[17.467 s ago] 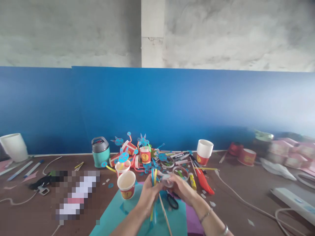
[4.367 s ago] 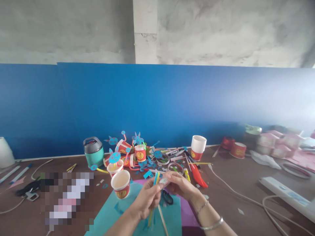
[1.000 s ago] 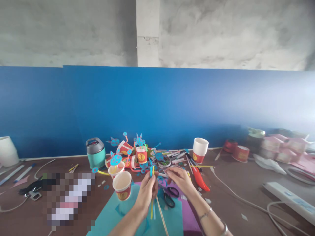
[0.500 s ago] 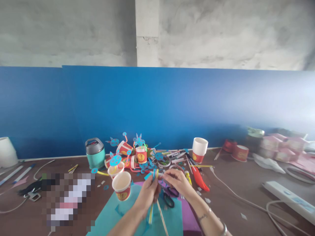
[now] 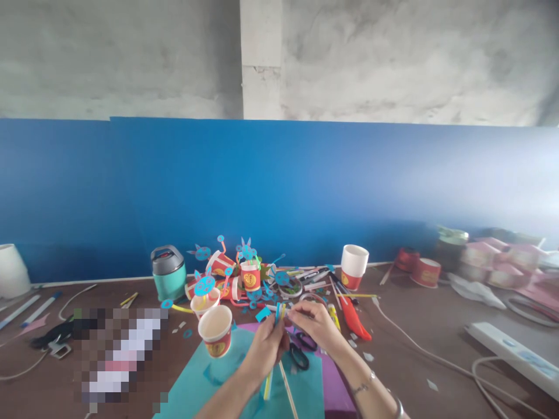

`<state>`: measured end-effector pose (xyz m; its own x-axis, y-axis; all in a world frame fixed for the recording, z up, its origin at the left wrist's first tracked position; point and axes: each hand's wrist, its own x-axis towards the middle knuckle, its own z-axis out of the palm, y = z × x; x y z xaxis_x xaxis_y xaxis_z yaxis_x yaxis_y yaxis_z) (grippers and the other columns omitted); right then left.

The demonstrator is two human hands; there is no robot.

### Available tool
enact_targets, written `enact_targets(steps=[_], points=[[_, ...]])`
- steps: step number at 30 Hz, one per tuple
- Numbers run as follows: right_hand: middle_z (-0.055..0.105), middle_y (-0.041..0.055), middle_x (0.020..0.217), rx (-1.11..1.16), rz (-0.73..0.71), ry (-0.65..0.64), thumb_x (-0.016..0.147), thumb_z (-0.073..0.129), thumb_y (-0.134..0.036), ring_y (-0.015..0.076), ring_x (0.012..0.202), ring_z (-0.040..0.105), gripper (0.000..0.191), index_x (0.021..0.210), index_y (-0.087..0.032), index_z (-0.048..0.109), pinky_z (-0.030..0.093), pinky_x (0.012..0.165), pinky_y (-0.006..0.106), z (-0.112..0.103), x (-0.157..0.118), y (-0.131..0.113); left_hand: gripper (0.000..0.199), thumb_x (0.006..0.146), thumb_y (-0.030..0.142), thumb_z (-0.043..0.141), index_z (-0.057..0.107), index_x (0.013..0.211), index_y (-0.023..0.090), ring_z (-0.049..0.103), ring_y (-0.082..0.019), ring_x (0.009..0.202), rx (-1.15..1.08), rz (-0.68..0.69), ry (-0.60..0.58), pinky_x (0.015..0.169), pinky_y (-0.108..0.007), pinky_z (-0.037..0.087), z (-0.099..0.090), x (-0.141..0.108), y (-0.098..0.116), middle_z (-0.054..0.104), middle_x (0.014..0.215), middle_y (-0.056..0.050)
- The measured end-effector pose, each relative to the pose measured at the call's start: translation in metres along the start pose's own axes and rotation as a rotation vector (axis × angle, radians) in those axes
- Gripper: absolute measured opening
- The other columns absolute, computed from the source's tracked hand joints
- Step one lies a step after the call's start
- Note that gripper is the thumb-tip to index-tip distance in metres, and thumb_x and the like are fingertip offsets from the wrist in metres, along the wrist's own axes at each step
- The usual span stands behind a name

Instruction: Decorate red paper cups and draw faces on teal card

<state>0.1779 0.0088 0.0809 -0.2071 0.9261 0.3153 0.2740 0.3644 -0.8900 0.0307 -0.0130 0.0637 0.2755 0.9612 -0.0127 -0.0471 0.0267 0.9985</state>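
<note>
My left hand (image 5: 267,343) is closed round a small bundle of blue and yellow straws (image 5: 268,387), whose ends stick out above and below the fist. My right hand (image 5: 317,323), with a bracelet at its wrist, is beside the straws' upper ends, thumb and fingertips pinched; what lies between them is too small to make out. A blue piece of paper (image 5: 262,315) shows by my left fingers. Under the hands are a teal paper sheet (image 5: 236,378), black-handled scissors (image 5: 299,356) and a thin pale stick (image 5: 288,389). A paper cup (image 5: 216,330) stands left of my left hand.
Behind the hands are several cups with blue paper faces (image 5: 204,285), pens and paper scraps. A teal flask (image 5: 169,276) stands left. At right are a white-and-red cup (image 5: 354,266), a red pouch (image 5: 354,320), a cable and a power strip (image 5: 515,352).
My left hand and the straws have shifted slightly to the right. The right hand stays almost in place, still pinched by the straw ends.
</note>
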Motion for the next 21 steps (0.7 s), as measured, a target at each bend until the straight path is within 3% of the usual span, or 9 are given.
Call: enact_targets(steps=[12, 17, 21], points=[[0.050, -0.0022, 0.056, -0.004, 0.016, -0.001, 0.079, 0.060, -0.042, 0.0097, 0.053, 0.041, 0.031, 0.066, -0.014, 0.065, 0.032, 0.050, 0.021, 0.003, -0.001, -0.002, 0.034, 0.083, 0.053, 0.048, 0.046, 0.077, 0.020, 0.034, -0.008, 0.049, -0.009, 0.112, 0.035, 0.046, -0.020, 0.025, 0.000, 0.008, -0.021, 0.039, 0.054, 0.008], [0.046, -0.0034, 0.053, -0.026, 0.022, 0.008, 0.079, 0.059, -0.041, 0.0090, 0.050, 0.037, 0.032, 0.062, -0.014, 0.062, 0.030, 0.047, 0.021, 0.006, 0.000, -0.002, 0.036, 0.083, 0.055, 0.047, 0.044, 0.073, 0.021, 0.033, -0.009, 0.050, -0.004, 0.158, 0.069, 0.046, -0.023, 0.025, 0.002, 0.006, -0.023, 0.039, 0.055, 0.007], [0.051, -0.0019, 0.056, -0.040, -0.014, 0.003, 0.079, 0.059, -0.039, 0.0103, 0.054, 0.042, 0.030, 0.064, -0.014, 0.064, 0.034, 0.051, 0.022, 0.006, -0.002, -0.005, 0.038, 0.083, 0.057, 0.047, 0.045, 0.072, 0.021, 0.035, -0.010, 0.049, 0.016, 0.166, 0.067, 0.047, -0.024, 0.026, 0.002, 0.005, -0.022, 0.040, 0.053, 0.007]])
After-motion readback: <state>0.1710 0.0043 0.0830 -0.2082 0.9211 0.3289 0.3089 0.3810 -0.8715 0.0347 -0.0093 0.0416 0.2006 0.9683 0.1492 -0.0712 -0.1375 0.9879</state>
